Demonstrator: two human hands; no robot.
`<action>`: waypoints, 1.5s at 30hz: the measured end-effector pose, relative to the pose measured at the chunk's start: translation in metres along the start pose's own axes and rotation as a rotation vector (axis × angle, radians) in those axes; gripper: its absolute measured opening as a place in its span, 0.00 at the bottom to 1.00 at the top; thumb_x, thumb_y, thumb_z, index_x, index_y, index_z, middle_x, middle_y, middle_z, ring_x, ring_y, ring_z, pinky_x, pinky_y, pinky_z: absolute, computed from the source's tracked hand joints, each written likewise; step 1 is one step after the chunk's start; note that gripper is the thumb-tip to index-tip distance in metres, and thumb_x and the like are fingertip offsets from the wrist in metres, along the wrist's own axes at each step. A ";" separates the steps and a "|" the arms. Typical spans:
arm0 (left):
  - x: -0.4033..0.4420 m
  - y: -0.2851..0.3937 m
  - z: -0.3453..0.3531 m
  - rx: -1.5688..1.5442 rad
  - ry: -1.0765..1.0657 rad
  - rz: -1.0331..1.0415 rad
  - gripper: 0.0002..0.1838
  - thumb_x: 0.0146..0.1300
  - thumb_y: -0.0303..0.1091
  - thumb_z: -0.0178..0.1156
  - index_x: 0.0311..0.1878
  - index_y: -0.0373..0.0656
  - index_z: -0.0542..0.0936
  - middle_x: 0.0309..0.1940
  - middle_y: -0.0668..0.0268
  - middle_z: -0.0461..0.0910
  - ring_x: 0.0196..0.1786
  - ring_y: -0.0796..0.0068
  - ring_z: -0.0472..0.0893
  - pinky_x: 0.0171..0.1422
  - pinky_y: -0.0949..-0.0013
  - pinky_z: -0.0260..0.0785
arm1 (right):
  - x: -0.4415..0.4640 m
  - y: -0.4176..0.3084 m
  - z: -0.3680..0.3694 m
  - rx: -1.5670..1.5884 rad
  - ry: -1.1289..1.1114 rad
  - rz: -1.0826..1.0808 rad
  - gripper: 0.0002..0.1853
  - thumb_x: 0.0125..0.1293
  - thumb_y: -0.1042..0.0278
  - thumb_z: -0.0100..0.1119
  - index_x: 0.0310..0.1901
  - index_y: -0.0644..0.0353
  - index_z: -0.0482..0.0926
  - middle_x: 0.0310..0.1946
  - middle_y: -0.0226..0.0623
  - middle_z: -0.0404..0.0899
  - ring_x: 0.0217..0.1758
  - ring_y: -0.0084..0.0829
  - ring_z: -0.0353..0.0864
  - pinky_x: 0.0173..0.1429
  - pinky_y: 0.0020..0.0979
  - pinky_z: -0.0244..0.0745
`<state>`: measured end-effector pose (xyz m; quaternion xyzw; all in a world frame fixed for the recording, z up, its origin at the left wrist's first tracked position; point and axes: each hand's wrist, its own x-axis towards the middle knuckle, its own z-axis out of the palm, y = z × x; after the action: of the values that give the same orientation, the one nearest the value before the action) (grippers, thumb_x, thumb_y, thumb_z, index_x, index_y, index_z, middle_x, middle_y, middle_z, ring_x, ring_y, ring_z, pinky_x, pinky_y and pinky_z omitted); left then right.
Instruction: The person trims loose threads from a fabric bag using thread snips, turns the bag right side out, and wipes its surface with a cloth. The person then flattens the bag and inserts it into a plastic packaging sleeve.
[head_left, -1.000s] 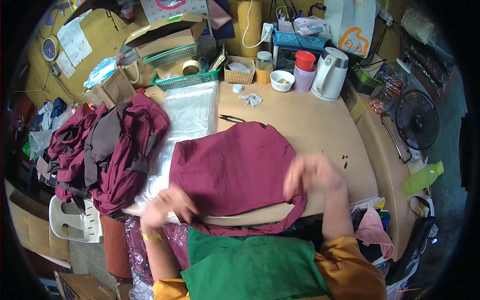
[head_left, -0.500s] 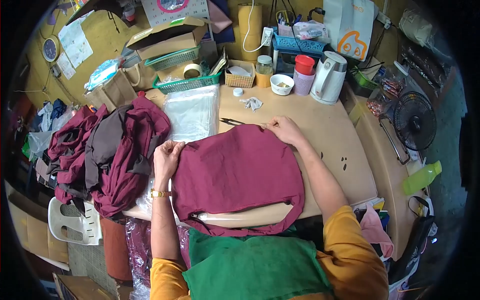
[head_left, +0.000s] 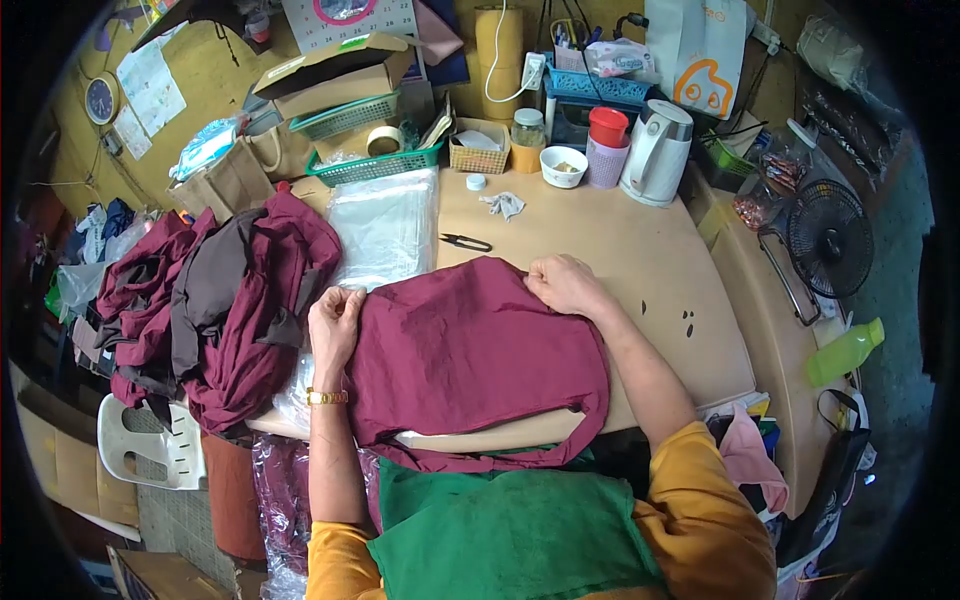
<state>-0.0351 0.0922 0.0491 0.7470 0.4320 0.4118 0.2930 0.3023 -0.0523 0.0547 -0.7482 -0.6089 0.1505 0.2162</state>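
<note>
A maroon cloth bag (head_left: 480, 350) with a long strap lies spread over the table's front edge, its strap looping toward my green apron. My left hand (head_left: 337, 318) pinches its far left corner, and a gold watch sits on that wrist. At the far right corner, my right hand (head_left: 566, 286) grips the cloth with curled fingers. Just beyond the bag lies a pair of black thread snips (head_left: 466, 243). A stack of clear plastic bags (head_left: 385, 225) is behind my left hand.
Maroon and dark grey cloth pieces (head_left: 245, 300) are heaped at the left. Along the back stand a green basket (head_left: 375, 168), a jar (head_left: 527, 142), a white bowl (head_left: 564, 168) and a white kettle (head_left: 657, 155). A black fan (head_left: 828, 240) and green bottle (head_left: 845, 353) are at the right.
The bag's far edge has come slightly nearer to me, uncovering the thread snips. My right hand has moved a little toward me and closed more tightly around the cloth.
</note>
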 end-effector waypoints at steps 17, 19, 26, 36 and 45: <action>-0.098 0.103 0.008 0.256 -0.785 0.598 0.26 0.60 0.38 0.68 0.61 0.41 0.77 0.58 0.53 0.78 0.63 0.51 0.76 0.65 0.57 0.68 | -0.088 -0.051 -0.003 0.154 -0.380 -0.337 0.11 0.66 0.64 0.62 0.45 0.62 0.80 0.41 0.46 0.82 0.46 0.46 0.81 0.53 0.45 0.74; -0.100 0.048 0.012 0.642 -0.581 0.332 0.30 0.58 0.48 0.68 0.62 0.46 0.78 0.71 0.56 0.68 0.76 0.45 0.60 0.73 0.32 0.50 | -0.083 0.004 0.024 0.070 -0.120 -0.235 0.14 0.65 0.63 0.62 0.48 0.63 0.79 0.46 0.47 0.81 0.51 0.49 0.80 0.57 0.44 0.73; -0.101 0.052 0.005 0.428 -0.293 0.269 0.17 0.57 0.38 0.71 0.44 0.40 0.79 0.47 0.53 0.78 0.51 0.51 0.77 0.55 0.53 0.69 | -0.085 0.021 0.017 -0.115 0.021 -0.046 0.26 0.70 0.54 0.56 0.64 0.62 0.73 0.66 0.52 0.69 0.74 0.49 0.63 0.77 0.65 0.45; -0.097 0.052 0.081 0.177 -0.374 0.030 0.19 0.66 0.44 0.62 0.35 0.32 0.79 0.21 0.52 0.78 0.27 0.59 0.81 0.36 0.58 0.72 | -0.091 -0.017 0.055 0.098 -0.066 -0.302 0.22 0.74 0.59 0.49 0.63 0.62 0.73 0.65 0.43 0.73 0.71 0.46 0.67 0.75 0.59 0.52; -0.159 0.073 -0.013 -0.086 -0.625 -0.205 0.14 0.64 0.28 0.62 0.23 0.37 0.73 0.15 0.69 0.69 0.21 0.83 0.69 0.26 0.71 0.62 | -0.038 0.087 0.045 -0.218 0.342 -0.003 0.27 0.67 0.54 0.54 0.66 0.56 0.73 0.67 0.50 0.72 0.69 0.48 0.71 0.70 0.45 0.66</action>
<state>-0.0627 -0.0808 0.0558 0.7768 0.3762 0.1491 0.4826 0.3454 -0.0971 -0.0296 -0.7808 -0.5773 -0.0460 0.2345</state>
